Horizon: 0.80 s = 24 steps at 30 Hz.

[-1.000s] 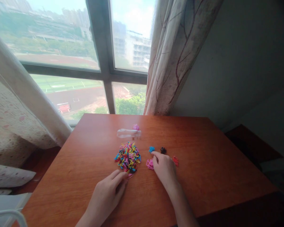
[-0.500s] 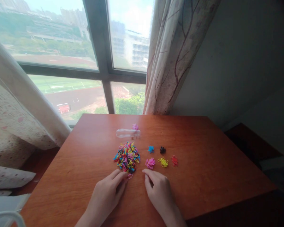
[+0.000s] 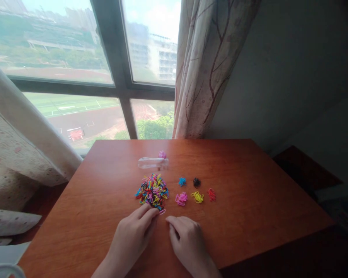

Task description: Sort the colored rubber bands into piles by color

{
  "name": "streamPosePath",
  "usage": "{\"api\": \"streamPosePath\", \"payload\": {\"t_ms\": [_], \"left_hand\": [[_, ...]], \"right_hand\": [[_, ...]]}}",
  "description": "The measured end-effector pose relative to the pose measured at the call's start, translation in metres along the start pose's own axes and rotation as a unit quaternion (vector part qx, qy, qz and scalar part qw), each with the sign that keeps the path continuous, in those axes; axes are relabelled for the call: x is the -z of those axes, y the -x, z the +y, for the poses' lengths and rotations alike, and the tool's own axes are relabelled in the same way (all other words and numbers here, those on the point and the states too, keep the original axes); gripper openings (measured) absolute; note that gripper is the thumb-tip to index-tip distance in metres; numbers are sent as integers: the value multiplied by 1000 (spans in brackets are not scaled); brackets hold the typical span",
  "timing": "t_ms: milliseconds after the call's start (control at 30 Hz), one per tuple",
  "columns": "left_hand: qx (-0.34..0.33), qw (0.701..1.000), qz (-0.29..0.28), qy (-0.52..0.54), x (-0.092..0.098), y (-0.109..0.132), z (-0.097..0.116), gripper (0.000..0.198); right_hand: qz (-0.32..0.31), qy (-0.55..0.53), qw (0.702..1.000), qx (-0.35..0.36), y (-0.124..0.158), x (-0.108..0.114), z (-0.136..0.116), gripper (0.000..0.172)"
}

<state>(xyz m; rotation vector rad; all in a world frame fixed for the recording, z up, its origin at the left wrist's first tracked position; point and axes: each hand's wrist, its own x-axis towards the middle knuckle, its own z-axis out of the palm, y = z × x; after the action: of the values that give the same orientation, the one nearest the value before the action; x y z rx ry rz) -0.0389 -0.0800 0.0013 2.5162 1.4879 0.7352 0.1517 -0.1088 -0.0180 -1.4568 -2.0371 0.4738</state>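
My left hand (image 3: 136,231) rests at the near edge of a mixed pile of small coloured rubber bands (image 3: 152,191). Its thumb and forefinger are pinched on a pink rubber band (image 3: 162,212), whose loop sticks out to the right of the fingertips. A short gap away is my right hand (image 3: 188,240), fingers curled and tips close together, with nothing visible in them. Beyond it lie small single-colour heaps: pink bands (image 3: 181,199), yellow bands (image 3: 197,197), red bands (image 3: 211,194), blue bands (image 3: 182,181) and black bands (image 3: 196,182).
Behind the pile a clear plastic bottle (image 3: 152,163) lies on its side, with a purple cap-like piece (image 3: 162,154) by its right end. The brown wooden table (image 3: 249,200) stands against a window, between a left curtain (image 3: 26,131) and a right curtain (image 3: 203,77).
The pink band has slid a little to the right of the pile along with my left fingertips. My right hand has come left and nearer to it. The view has shifted slightly.
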Motion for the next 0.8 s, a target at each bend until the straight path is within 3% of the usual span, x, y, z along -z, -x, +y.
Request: {"api": "streamPosePath", "payload": {"t_ms": [233, 400, 633, 800], "left_hand": [[-51, 992, -106, -40, -3, -60, 23, 22], [-94, 981, -160, -51, -12, -83, 30, 14], [-90, 983, -152, -48, -5, -82, 26, 16], [-36, 997, -65, -12, 10, -57, 7, 22]], "right_hand": [[-12, 21, 1000, -1, -1, 2, -1, 26], [-16, 36, 999, -15, 0, 0, 0, 23], [-25, 12, 999, -20, 1, 0, 0, 26], [-21, -10, 999, -26, -1, 4, -3, 31]]}}
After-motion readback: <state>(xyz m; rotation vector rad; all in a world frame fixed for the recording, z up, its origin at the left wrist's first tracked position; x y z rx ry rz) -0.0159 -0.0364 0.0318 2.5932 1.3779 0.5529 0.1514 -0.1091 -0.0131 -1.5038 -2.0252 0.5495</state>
